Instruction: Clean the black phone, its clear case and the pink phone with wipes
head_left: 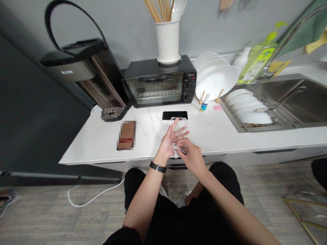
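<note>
A clear phone case [181,121] is held in my left hand [169,140], which wears a black watch. One digit lies over the case's left side, and other fingers show at its right and through it. My right hand [191,153] pinches a crumpled white tissue [176,149] against the lower part of the case and left palm. Just beyond the case, a black phone [170,115] lies flat on the white counter [150,136]. A small white spray bottle with a blue label [204,103] stands to the right, beside a pink item [218,108].
A brown item, partly pixelated [127,132], lies left on the counter. Behind stand a drinks machine [102,81], a toaster oven [155,88] bearing a utensil cup [168,41], and racked plates [217,80]. At right are a green soap bottle [254,64] and a sink [301,115] with bowls.
</note>
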Motion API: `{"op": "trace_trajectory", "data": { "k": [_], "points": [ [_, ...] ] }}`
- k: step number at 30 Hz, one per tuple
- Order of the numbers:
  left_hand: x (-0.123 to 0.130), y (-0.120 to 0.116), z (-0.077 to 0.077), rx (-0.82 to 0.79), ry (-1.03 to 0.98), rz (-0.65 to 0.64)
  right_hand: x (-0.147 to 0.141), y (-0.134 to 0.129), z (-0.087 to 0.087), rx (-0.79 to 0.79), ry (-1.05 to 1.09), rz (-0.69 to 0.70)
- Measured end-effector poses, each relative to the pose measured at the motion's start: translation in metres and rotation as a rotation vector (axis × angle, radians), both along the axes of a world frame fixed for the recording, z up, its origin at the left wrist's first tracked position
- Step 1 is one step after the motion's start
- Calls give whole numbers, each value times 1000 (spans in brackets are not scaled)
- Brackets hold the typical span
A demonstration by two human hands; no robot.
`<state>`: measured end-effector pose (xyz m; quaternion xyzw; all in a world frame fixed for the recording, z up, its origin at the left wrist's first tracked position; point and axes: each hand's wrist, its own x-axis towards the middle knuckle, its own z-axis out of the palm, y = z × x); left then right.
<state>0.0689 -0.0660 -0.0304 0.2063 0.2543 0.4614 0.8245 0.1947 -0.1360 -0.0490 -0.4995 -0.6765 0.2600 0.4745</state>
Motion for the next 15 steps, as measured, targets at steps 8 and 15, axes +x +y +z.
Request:
{"op": "trace_trajectory", "data": {
  "k": [8,15],
  "points": [
    [2,0,3,22,-14,-44,10,12,6,142,-355,-253],
    [5,2,-3,16,-45,-39,9,67,15,209,-321,-368]
  ]
}}
